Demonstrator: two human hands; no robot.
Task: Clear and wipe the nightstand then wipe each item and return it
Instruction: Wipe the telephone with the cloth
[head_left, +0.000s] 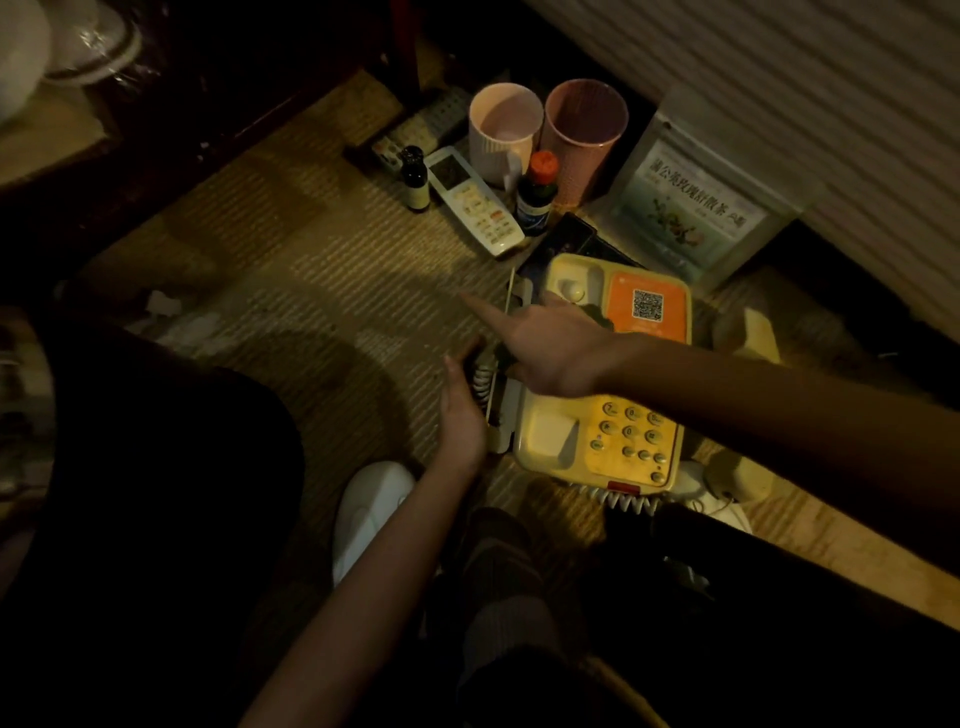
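A cream push-button telephone (597, 431) with an orange QR label lies on the carpet. Its handset (500, 441) rests on edge along the phone's left side, with the coiled cord (483, 376) beside it. My left hand (462, 410) curls around the middle of the handset. My right hand (550, 348) reaches across the phone, index finger stretched out, with a dark cloth (595, 316) bunched under the palm. Behind stand a white remote (475, 202), two small bottles (415, 179) (537, 195), a white mug (504, 130), a pink cup (584, 135) and a tea packet (696, 202).
A second remote (421, 127) lies by the leg of dark wooden furniture (249, 83) at the upper left. A striped bed cover (805, 78) fills the upper right. A white slipper (369, 509) and my dark-clothed knees are near me. Cream objects (748, 332) sit right of the phone.
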